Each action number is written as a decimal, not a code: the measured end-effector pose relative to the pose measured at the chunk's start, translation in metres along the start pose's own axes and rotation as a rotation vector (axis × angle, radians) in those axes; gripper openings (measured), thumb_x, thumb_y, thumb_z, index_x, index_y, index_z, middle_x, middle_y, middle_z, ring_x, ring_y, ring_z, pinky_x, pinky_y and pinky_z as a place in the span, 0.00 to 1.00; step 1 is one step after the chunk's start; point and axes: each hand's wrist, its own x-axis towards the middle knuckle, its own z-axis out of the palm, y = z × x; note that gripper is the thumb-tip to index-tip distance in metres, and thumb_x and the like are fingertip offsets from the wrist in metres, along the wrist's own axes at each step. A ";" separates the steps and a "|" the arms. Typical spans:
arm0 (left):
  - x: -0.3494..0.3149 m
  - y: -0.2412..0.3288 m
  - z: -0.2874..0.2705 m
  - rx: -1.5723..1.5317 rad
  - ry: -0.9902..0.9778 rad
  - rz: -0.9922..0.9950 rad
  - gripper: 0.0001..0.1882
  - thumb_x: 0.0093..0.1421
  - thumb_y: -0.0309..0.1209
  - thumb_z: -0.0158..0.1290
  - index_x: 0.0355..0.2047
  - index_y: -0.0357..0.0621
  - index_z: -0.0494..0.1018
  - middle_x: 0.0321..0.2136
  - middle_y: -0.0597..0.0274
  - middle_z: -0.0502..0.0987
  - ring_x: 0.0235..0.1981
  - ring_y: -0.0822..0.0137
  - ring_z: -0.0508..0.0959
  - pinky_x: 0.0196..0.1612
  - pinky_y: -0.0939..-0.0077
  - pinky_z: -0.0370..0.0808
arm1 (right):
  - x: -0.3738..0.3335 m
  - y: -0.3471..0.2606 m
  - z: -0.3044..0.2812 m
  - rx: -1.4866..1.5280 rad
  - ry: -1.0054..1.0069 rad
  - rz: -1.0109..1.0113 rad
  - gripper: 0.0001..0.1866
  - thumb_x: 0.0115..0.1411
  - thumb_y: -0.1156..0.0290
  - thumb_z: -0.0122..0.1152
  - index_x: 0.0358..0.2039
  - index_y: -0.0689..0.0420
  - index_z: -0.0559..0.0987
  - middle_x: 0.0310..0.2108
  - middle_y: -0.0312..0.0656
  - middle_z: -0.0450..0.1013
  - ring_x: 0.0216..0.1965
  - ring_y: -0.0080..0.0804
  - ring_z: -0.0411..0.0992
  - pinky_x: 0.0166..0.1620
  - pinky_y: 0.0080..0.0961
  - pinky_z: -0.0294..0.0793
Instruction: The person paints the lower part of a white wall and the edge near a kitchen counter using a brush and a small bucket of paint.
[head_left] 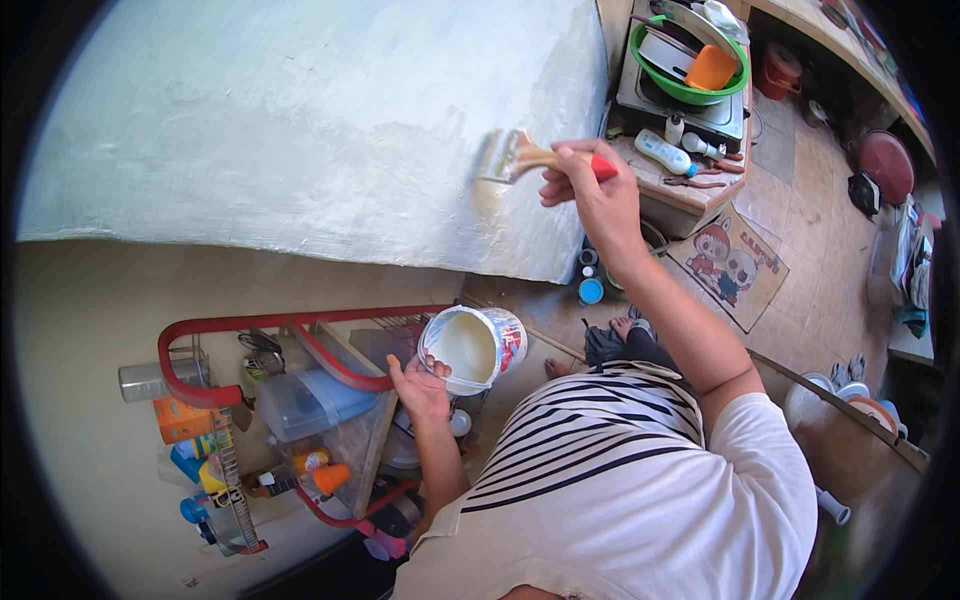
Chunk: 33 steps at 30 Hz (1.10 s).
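Observation:
My right hand (600, 195) is closed round the red-tipped wooden handle of a wide paintbrush (532, 157). Its bristles meet the pale, whitish-painted wall surface (330, 130), near that surface's right side. Lower down, my left hand (424, 385) grips the rim of a small white paint bucket (508, 338), fingers over the edge and thumb apart. The bucket is tilted so its mouth shows, with pale paint coating the inside. Part of the left hand's grip is hidden behind the bucket.
A red-framed rack (240, 323) with plastic containers and cups stands at left, close to my left arm. At upper right, a green basin (690, 97) of dishes rests on a stove, with bottles and pliers beside it. A printed mat (735, 265) lies on the tiled floor.

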 end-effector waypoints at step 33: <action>0.009 -0.011 -0.014 0.014 0.004 -0.026 0.33 0.62 0.62 0.40 0.31 0.38 0.67 0.21 0.64 0.65 0.21 0.66 0.64 0.30 0.69 0.63 | 0.016 0.076 -0.041 -0.234 0.105 -0.042 0.11 0.64 0.67 0.56 0.36 0.64 0.77 0.25 0.40 0.76 0.24 0.22 0.76 0.28 0.21 0.78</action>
